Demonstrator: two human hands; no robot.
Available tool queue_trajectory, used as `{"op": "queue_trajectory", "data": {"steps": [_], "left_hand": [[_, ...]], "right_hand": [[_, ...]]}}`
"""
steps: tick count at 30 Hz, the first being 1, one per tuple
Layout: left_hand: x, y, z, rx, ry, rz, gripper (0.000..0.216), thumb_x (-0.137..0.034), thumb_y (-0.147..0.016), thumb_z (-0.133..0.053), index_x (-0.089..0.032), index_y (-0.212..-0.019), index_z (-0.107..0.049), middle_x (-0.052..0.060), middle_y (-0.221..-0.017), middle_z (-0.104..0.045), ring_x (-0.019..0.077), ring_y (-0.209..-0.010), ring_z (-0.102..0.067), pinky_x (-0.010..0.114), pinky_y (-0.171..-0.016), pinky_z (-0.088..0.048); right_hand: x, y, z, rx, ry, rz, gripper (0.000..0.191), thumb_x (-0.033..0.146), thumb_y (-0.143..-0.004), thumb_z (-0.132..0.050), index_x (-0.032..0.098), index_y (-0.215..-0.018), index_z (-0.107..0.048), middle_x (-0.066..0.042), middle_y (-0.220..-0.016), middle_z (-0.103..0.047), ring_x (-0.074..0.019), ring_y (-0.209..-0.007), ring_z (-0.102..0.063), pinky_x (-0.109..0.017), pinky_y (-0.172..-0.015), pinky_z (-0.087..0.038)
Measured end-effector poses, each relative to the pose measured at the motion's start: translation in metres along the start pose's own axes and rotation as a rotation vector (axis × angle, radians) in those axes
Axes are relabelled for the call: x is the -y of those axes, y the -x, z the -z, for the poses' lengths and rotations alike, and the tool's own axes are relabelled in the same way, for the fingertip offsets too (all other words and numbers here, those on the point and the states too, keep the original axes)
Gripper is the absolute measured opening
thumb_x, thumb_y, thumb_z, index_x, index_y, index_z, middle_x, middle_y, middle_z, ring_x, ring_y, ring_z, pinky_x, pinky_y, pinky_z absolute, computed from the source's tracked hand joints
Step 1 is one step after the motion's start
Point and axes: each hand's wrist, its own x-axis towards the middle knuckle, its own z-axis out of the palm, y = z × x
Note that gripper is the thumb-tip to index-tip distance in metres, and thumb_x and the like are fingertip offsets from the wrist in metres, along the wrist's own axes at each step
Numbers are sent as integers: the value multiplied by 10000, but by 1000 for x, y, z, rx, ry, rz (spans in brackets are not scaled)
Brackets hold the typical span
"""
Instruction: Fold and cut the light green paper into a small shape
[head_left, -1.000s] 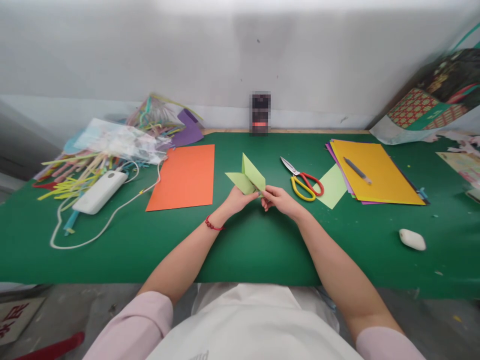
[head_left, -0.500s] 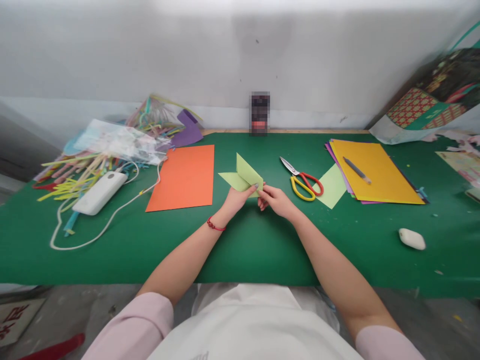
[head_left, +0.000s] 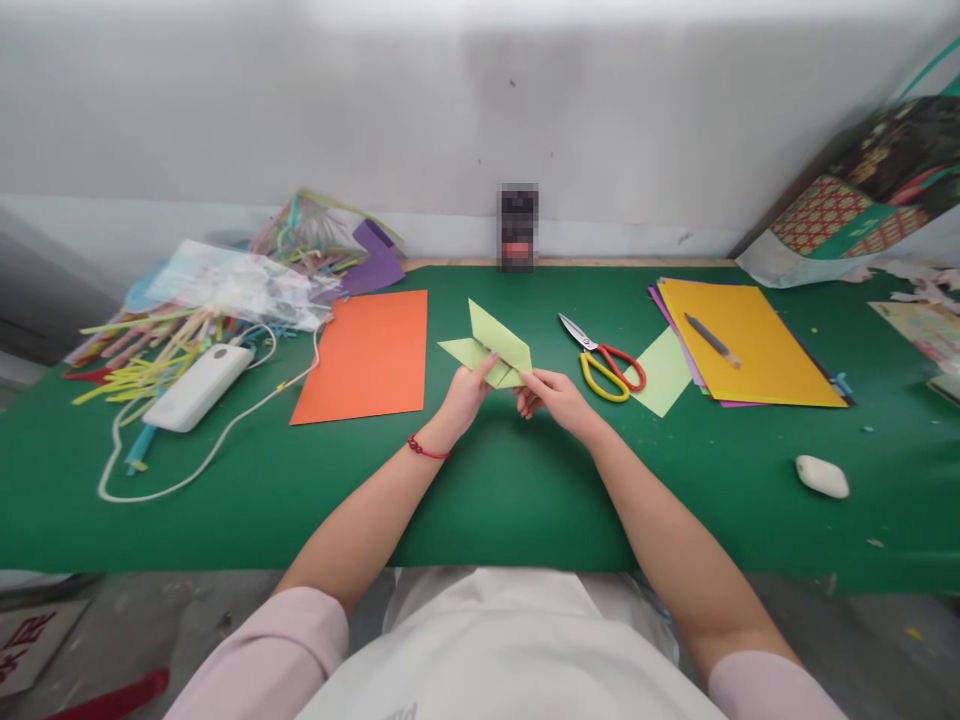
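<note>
A folded piece of light green paper (head_left: pixel 504 345) is held above the table between both hands, with two pointed flaps sticking up and out to the left. My left hand (head_left: pixel 466 393) is closed on its lower left part, thumb lying on top across the fold. At the lower right corner my right hand (head_left: pixel 553 398) pinches the paper between thumb and fingers, its other fingers curled under. To the right lie scissors (head_left: pixel 600 360) with one red and one yellow handle, resting partly on a flat light green sheet (head_left: pixel 664 375).
An orange sheet (head_left: pixel 367 355) lies left of my hands. Farther left are a white power bank (head_left: pixel 199 388) with a cable and a heap of paper strips (head_left: pixel 142 360). On the right, a grey pen (head_left: pixel 712 340) rests on stacked coloured paper (head_left: pixel 772 360), near a small white case (head_left: pixel 823 477).
My left thumb has slid left and down along the folded paper, away from the right hand. The paper has tilted slightly, showing more of its lower fold. My right hand has barely moved.
</note>
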Motion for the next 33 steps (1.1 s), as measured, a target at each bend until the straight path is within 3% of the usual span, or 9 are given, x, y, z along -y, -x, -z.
{"op": "queue_trajectory", "data": {"steps": [5,9,13,15,21,24,27,30,33], "left_hand": [[-4,-13,20,-214,-176,-102,501,-435,-780,-645,-166,-1186,-525,148,-1203,-624,260,-1124,-592,380,-912,-484],[-7,-14,26,-389,-508,-313,558,-475,-798,-624,-211,-1269,-482,141,-1372,-500,250,-1290,-450,390,-1056,-362],[-16,-7,22,-218,-897,-365,487,-554,-827,-543,-231,-1190,-583,89,-1323,-564,268,-1353,-362,499,-1158,-113],[-20,-4,21,-218,-1053,-380,448,-561,-829,-535,-252,-1142,-620,62,-1305,-584,277,-1373,-326,544,-1154,6],[-29,-1,20,-161,-1226,-322,350,-504,-841,-536,-266,-1055,-678,31,-1246,-630,275,-1360,-350,569,-1141,66],[-29,1,19,-121,-1137,-335,290,-459,-820,-579,-272,-1003,-703,2,-1122,-696,249,-1259,-483,514,-1173,-7],[-26,3,17,-148,-935,-301,274,-454,-792,-615,-228,-889,-736,33,-1003,-731,254,-1081,-605,457,-1117,-289],[-22,4,16,-133,-785,-249,286,-448,-764,-650,-194,-857,-741,71,-1007,-725,269,-974,-642,395,-923,-476],[-24,6,13,-86,-776,-249,250,-411,-752,-675,-215,-892,-740,59,-1047,-716,268,-988,-634,368,-901,-480]], "right_hand": [[4,-1,9,-46,24,-18,510,666,-680,-618,156,-689,-590,-10,-560,-603,-111,-494,-562,-255,-507,-484],[4,-1,10,-32,56,-34,507,662,-687,-615,156,-692,-589,-17,-574,-610,-117,-509,-569,-261,-521,-487],[6,1,14,24,94,-75,485,639,-713,-610,154,-694,-587,-25,-588,-622,-120,-533,-584,-259,-544,-486],[8,3,18,60,114,-91,474,625,-724,-611,152,-695,-590,-26,-597,-629,-120,-548,-592,-256,-557,-489],[13,8,21,190,135,-138,410,549,-761,-627,145,-694,-602,-31,-623,-641,-123,-583,-615,-251,-586,-514],[13,7,17,158,67,-129,353,503,-769,-641,151,-785,-627,-67,-775,-687,-155,-706,-661,-256,-608,-543],[10,4,13,36,-47,-72,332,484,-772,-647,176,-892,-617,-77,-915,-695,-171,-770,-680,-270,-613,-567],[6,0,10,-57,-85,-45,376,540,-763,-632,172,-830,-596,-63,-777,-686,-166,-644,-676,-271,-550,-562],[4,-1,10,-88,-48,-13,427,591,-730,-637,168,-763,-587,-45,-678,-657,-160,-577,-658,-265,-515,-550]]}}
